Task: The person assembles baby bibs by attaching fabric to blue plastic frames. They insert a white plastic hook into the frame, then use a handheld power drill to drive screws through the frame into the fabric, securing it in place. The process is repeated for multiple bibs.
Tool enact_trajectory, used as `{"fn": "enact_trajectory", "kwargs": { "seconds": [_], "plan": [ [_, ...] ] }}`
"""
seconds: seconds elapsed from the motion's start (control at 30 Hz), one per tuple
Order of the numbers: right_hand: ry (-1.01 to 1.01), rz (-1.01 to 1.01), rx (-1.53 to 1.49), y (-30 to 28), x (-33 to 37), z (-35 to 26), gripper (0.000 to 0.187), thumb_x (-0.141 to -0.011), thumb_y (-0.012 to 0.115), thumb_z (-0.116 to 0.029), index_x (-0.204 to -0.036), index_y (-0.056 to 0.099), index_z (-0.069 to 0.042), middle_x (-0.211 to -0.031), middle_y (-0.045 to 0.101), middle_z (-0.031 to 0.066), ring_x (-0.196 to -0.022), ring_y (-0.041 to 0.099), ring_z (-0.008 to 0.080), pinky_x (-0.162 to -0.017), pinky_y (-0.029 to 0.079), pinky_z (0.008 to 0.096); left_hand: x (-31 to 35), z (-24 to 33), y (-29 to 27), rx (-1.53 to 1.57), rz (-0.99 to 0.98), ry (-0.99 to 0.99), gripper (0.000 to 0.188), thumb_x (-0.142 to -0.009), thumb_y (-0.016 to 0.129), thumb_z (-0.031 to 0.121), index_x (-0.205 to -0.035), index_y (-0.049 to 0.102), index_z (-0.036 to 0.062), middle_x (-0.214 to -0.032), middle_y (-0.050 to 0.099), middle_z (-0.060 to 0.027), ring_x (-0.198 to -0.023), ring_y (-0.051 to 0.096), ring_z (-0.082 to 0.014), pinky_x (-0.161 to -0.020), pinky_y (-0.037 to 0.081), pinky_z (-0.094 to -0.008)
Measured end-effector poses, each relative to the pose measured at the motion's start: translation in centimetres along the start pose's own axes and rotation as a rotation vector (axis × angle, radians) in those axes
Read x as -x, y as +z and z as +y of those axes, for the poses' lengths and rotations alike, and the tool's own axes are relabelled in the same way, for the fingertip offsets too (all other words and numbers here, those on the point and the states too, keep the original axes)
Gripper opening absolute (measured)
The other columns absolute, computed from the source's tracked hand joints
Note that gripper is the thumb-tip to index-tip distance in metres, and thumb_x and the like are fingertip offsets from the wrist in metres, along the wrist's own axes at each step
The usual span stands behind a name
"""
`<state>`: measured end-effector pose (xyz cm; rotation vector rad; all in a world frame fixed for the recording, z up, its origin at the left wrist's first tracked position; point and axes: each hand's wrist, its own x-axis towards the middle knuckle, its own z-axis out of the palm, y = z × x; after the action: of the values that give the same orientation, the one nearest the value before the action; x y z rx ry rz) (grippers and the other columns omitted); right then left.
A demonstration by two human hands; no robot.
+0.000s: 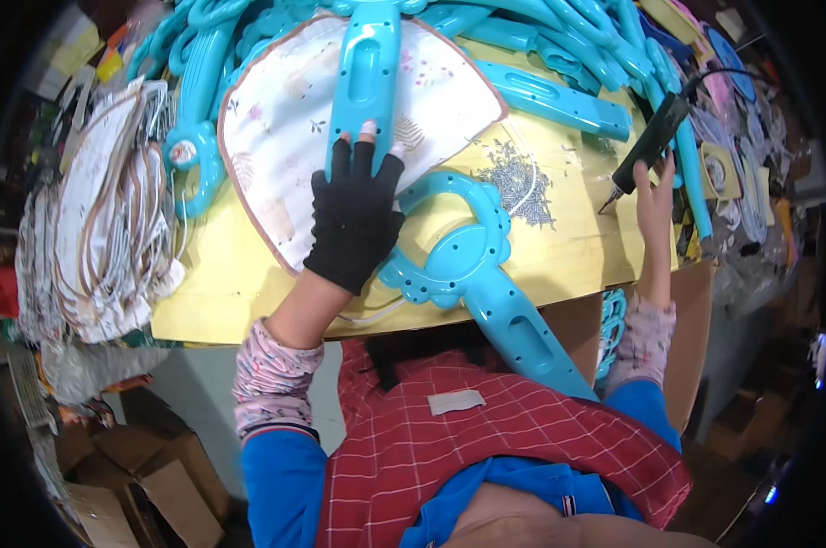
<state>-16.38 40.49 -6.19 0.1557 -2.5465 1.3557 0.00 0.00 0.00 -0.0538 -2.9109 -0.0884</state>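
Note:
My left hand [353,215], in a black fingerless glove, lies with fingers stretched over the lower end of a turquoise plastic handle piece [365,87]. Under that piece spreads a white printed fabric panel [280,119] with brown edging. In my right hand [655,205] is a black electric screwdriver [652,142], its bit slanting down to the left toward the yellow tabletop [577,247]. A second turquoise piece with a ring-shaped head [458,251] sits beside my left hand, its handle hanging over the table's near edge. Loose screws [518,183] are heaped between my hands.
More turquoise plastic parts [559,96] pile along the far side of the table. Stacked fabric panels [107,219] stand at the left. An open cardboard box [691,347] with turquoise parts is below the right edge. A cord runs from the screwdriver's top.

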Motion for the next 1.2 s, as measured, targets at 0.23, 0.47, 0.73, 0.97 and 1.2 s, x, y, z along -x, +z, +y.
{"fn": "enact_trajectory", "kwargs": {
  "seconds": [0.23, 0.47, 0.73, 0.97, 1.2],
  "plan": [
    [0.369, -1.272, -0.032, -11.2, 20.3, -3.0, 0.080, -0.082, 0.075, -0.042, -0.143, 0.043, -0.001, -0.134, 0.055, 0.0212, -0.122, 0.053, 0.0291, -0.104, 0.041, 0.0375, -3.4, -0.5, 1.0, 0.273, 0.242, 0.021, 0.076, -0.068, 0.085, 0.020, -0.137, 0.054, 0.0174, -0.149, 0.033, -0.0288, -0.130, 0.044, -0.0468, -0.099, 0.047, -0.0484],
    [0.591, -0.970, -0.140, -14.2, 23.4, -10.9, 0.061, -0.081, 0.078, -0.016, -0.132, 0.051, 0.002, -0.114, 0.064, 0.0114, -0.104, 0.060, 0.0181, -0.092, 0.048, 0.0303, -4.1, -2.1, 1.4, 0.251, 0.036, -0.166, 0.088, -0.070, 0.080, 0.025, -0.147, 0.039, 0.0182, -0.146, 0.035, -0.0324, -0.122, 0.050, -0.0499, -0.099, 0.047, -0.0507],
    [0.144, -0.504, 0.307, -24.4, 27.5, -15.3, 0.077, -0.070, 0.086, -0.030, -0.131, 0.052, 0.001, -0.118, 0.065, 0.0222, -0.104, 0.066, 0.0372, -0.090, 0.051, 0.0392, -7.8, -12.2, -2.6, -0.149, 0.334, -0.257, 0.089, -0.071, 0.076, 0.030, -0.149, 0.033, 0.0234, -0.146, 0.037, -0.0247, -0.117, 0.053, -0.0458, -0.088, 0.052, -0.0537],
    [-0.078, -0.087, 0.412, -30.0, 30.7, -11.5, 0.073, -0.067, 0.086, -0.028, -0.127, 0.056, 0.001, -0.125, 0.063, 0.0202, -0.117, 0.062, 0.0397, -0.099, 0.048, 0.0412, -18.5, -10.4, -0.1, 0.776, 0.504, 0.082, 0.080, -0.084, 0.070, 0.029, -0.147, 0.033, -0.0025, -0.143, 0.046, -0.0220, -0.133, 0.045, -0.0359, -0.106, 0.038, -0.0392],
    [0.163, 0.530, 0.003, -29.5, 29.1, 5.7, 0.059, -0.084, 0.075, -0.027, -0.131, 0.055, 0.003, -0.114, 0.068, 0.0172, -0.101, 0.065, 0.0184, -0.089, 0.051, 0.0335, -16.5, 19.3, -5.2, 1.013, 0.221, 0.770, 0.040, -0.098, 0.055, 0.016, -0.135, 0.052, 0.0022, -0.131, 0.060, -0.0117, -0.117, 0.060, -0.0260, -0.099, 0.047, -0.0411]
  ]
}}
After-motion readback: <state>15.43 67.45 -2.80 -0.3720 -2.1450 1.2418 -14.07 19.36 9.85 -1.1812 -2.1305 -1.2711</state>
